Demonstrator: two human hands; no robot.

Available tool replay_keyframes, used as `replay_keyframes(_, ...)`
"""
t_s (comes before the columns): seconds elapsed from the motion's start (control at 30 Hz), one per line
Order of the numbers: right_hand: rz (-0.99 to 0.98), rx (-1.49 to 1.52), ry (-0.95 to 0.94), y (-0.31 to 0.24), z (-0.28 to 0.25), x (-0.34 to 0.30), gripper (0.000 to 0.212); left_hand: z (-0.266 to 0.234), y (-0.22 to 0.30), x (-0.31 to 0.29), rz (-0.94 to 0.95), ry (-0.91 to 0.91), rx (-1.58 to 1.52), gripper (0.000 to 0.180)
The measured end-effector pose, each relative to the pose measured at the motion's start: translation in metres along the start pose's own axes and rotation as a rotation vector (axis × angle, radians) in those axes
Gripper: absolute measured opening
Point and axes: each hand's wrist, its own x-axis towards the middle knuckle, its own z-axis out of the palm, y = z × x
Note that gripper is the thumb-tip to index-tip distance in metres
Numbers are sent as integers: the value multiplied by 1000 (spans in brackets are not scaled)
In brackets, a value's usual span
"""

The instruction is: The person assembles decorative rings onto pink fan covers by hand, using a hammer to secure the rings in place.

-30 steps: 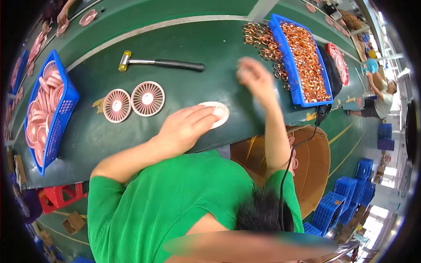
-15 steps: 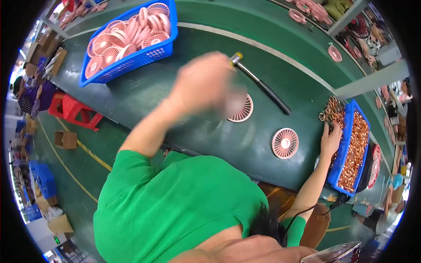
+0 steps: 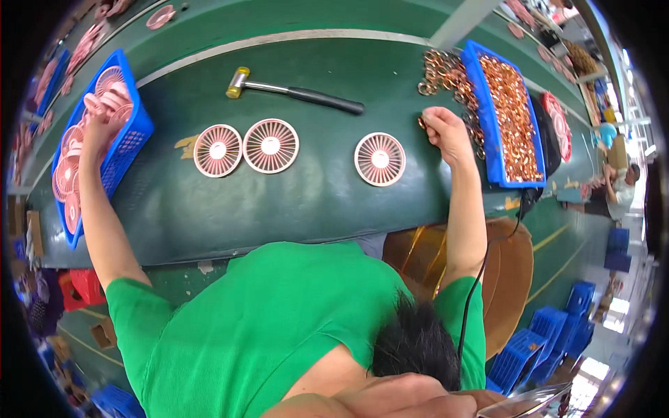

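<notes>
Taking the middle of the view as the clock's centre, three pink discs are laid out on the green table (image 3: 313, 191): a pair (image 3: 270, 145) rim to rim toward ten o'clock, and a single disc (image 3: 380, 159) between one and two. Much appears left, since the blue basket (image 3: 129, 150) past nine is well filled with pink discs (image 3: 67, 177) and the blue tray (image 3: 523, 184) at two is heaped with copper rings (image 3: 509, 115). Whether any laid-out disc carries a ring cannot be told.

The left hand (image 3: 101, 132) reaches among the basket's discs; its grip is hidden. The right hand (image 3: 447, 136) pinches one copper ring (image 3: 421, 122) narrowly between its fingertips.

The discs look like matte plastic, round, with thin spokes and a pale hub; the rings are shiny, metallic hoops. Near twelve lies a hammer (image 3: 293, 90), yellow-faced and black-handled.
</notes>
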Motion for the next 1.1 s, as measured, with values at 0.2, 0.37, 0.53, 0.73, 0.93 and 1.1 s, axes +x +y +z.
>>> replay_keyframes(0.2, -331, -773, 369, 2, 5, -10, 18, -5, -4, -27, -19, 520, 284, 43)
replay_keyframes(0.37, -459, -1175, 262, -3, 17, -34, 15, 3, 125, -156, 184, 1044, -433, 26)
replay_keyframes(0.53, -634, -822, 277, -10, 43, -58, 9, 80, 95, -236, 292, 224, 73, 48)
replay_keyframes(0.73, -933, -553, 216, -17, 87, -95, 9, 102, 111, -254, 349, 304, -29, 42)
replay_keyframes(0.93, -1201, -489, 21, -21, 155, -130, 20, 116, 205, -253, 137, 263, -1027, 35)
replay_keyframes(1.1, -1367, -412, -83, -35, 202, -146, 22, 113, 269, -259, 142, -146, -1580, 35)
